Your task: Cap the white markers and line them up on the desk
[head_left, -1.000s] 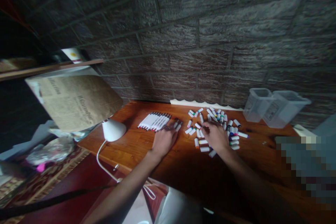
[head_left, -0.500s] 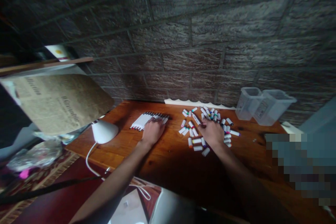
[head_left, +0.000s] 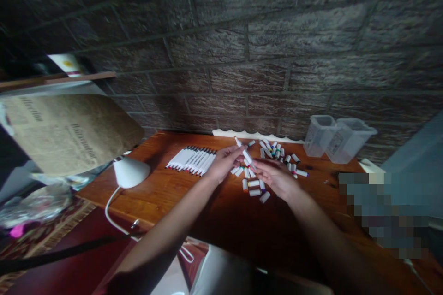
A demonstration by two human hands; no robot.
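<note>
Both my hands meet above the wooden table (head_left: 166, 189), over a scatter of white marker caps and pens. My left hand (head_left: 223, 164) and my right hand (head_left: 275, 177) both pinch one white marker (head_left: 244, 152), held tilted between them, its tip pointing up-left. A neat row of white markers with dark ends (head_left: 191, 159) lies on the table just left of my left hand. Several loose caps with coloured bands (head_left: 278, 153) lie beyond and under my hands, toward the brick wall.
Two clear plastic cups (head_left: 337, 138) stand at the back right by the wall. A white desk lamp (head_left: 129, 171) with its cord sits at the left table edge, under a brown paper sheet (head_left: 69, 129). A blurred patch covers the right side.
My left hand left the row of markers and came right; my right hand lifted off the loose pile. Both now hold one marker raised above the table. The view shifted slightly.
</note>
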